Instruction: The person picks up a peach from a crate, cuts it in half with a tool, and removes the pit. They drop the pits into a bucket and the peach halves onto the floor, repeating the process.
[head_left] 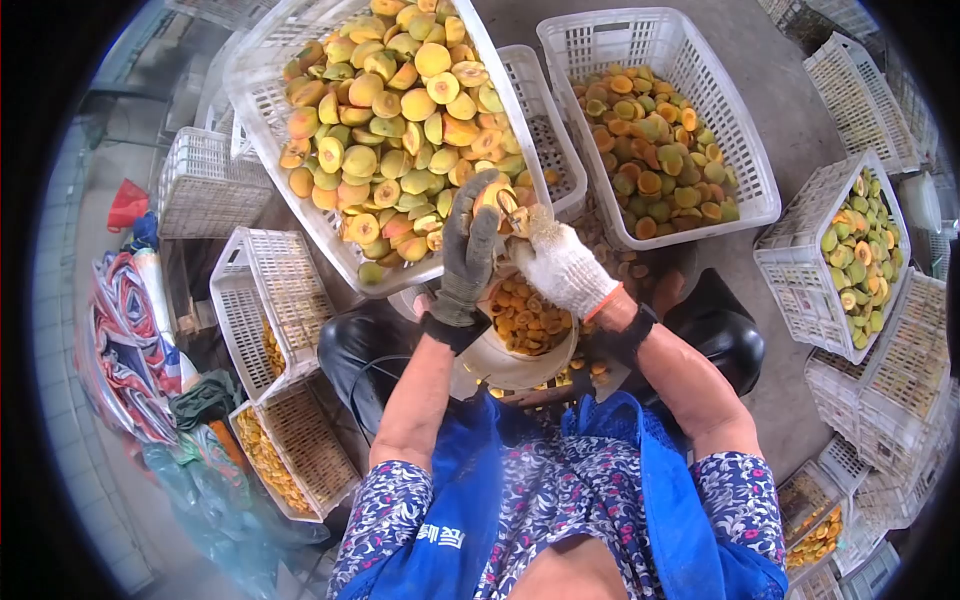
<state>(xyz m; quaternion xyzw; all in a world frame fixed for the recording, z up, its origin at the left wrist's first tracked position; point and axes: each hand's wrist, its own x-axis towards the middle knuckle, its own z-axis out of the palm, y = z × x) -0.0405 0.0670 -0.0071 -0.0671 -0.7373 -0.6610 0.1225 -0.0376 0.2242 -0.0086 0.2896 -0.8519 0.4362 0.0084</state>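
Note:
My left hand (468,250), in a grey glove, is closed round a halved peach (491,203) with its cut face turned toward my right hand. My right hand (571,267), in a white knitted glove, grips a small pitting tool with a curved metal loop (513,212), which touches the peach at its cut side. Most of the tool's handle is hidden in the glove. Both hands are above a pale bucket (500,368) holding orange pieces. Just beyond my left hand is a large white crate (505,90) heaped with halved peaches (385,130).
A second white crate (745,140) at back right holds darker peach halves. Another crate (800,265) of halves stands at the right, beside stacked crates (880,390). Tilted crates (290,300) and plastic bags (225,510) lie to the left. My knees (725,335) flank the bucket.

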